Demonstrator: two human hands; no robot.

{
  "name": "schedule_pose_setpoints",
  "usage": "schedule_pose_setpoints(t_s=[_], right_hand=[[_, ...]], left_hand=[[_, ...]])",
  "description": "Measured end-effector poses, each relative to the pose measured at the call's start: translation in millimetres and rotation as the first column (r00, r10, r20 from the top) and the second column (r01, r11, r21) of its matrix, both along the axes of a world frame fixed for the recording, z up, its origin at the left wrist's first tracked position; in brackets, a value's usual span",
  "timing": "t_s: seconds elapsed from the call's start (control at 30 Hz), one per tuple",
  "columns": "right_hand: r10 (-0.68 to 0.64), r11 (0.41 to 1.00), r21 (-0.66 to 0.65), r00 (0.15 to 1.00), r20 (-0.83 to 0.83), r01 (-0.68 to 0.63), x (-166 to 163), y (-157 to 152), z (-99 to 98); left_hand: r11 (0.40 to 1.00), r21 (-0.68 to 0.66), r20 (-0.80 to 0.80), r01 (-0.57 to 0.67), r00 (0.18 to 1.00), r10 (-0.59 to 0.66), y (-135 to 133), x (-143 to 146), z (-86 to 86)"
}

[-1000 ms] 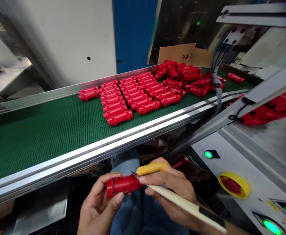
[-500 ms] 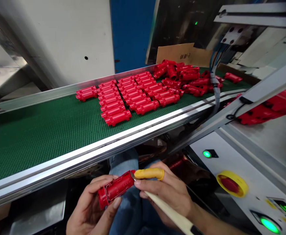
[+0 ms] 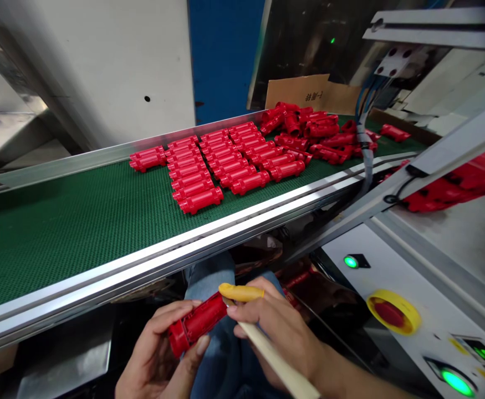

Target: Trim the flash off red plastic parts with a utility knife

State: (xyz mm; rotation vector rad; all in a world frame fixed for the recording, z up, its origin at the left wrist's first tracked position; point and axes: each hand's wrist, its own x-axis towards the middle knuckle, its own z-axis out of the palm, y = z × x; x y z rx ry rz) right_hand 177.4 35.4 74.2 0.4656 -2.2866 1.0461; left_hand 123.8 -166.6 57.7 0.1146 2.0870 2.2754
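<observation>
My left hand is closed around the near end of a red plastic cylindrical part, which tilts up to the right over my lap. Its upper side shows slots and ridges. My right hand grips a knife with a pale handle. The short metal blade touches or nearly touches the far end of the part; the exact contact is hidden by my fingers. A yellow finger cot covers my right index finger, which lies over the blade and the part's end.
A green conveyor belt with a metal rail crosses in front. Rows of red parts lie on it, with a jumbled pile farther right beside cardboard. A control panel with a yellow-ringed red button stands right.
My right hand and the knife have shifted slightly left and up along the part's far end. The red part has turned a little in my left hand. The belt parts look unmoved.
</observation>
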Motion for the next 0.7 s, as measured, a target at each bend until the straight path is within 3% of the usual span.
schedule_pose_setpoints(t_s=[0.07,0.13,0.23,0.33,0.47,0.6,0.7], right_hand=[[-0.043,0.992,0.113,0.997,-0.064,0.05,2.1,-1.6,-5.0],[-0.04,0.992,0.115,0.995,-0.092,0.05,3.8,-0.6,-7.1],[-0.164,0.984,-0.088,0.981,-0.104,0.155,4.8,6.0,-4.6],[-0.326,0.903,-0.291,0.945,0.017,0.317,4.6,12.9,1.7],[-0.159,0.946,-0.272,0.984,0.084,0.176,2.3,13.2,11.0],[0.061,0.981,-0.185,0.998,-0.02,-0.063,-5.0,5.7,14.4],[0.117,0.984,-0.131,0.991,-0.064,-0.124,-10.0,0.9,11.5]], left_hand=[[0.999,0.033,0.062,0.024,0.998,-0.026,-3.3,-3.7,-3.8],[0.994,0.105,0.143,0.042,0.988,-0.057,-4.2,-6.2,-4.7],[0.984,0.176,0.228,0.001,0.973,-0.042,-0.3,-5.0,0.7],[0.982,0.171,0.265,-0.073,0.964,0.026,6.9,-0.2,10.2],[0.982,0.174,0.293,-0.068,0.956,0.014,14.6,3.9,18.3],[0.969,0.247,0.322,-0.027,0.945,-0.056,15.5,2.7,16.8],[0.96,0.272,0.309,0.064,0.939,-0.15,11.5,0.5,11.7]])
